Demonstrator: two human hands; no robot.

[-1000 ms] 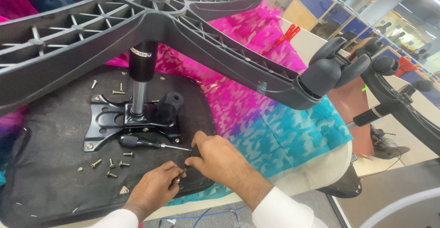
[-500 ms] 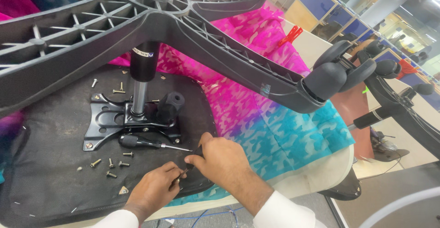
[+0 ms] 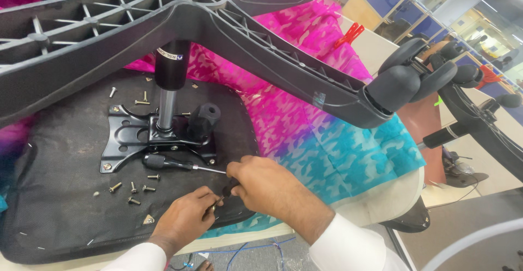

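Observation:
An office chair lies upside down, and its black seat underside [image 3: 54,205] faces me. My right hand [image 3: 267,189] is closed on a small black-handled tool [image 3: 230,185] near the seat's front edge. My left hand [image 3: 182,219] pinches the tool's tip, and whatever small part it holds there is hidden by my fingers. A black-handled screwdriver [image 3: 163,162] lies just beyond my hands, beside the black metal mounting plate [image 3: 122,135]. Several loose screws [image 3: 131,186] lie left of my left hand.
The gas cylinder [image 3: 170,69] rises from the plate to the star base, whose leg [image 3: 283,64] passes above my hands and ends in a caster [image 3: 397,86]. A pink and blue cloth [image 3: 338,156] covers the table [image 3: 381,195]. Another chair stands at the right.
My right hand has gone from resting flat on the seat to gripping the small black tool. My left hand has closed in on its tip. The screwdriver has not moved.

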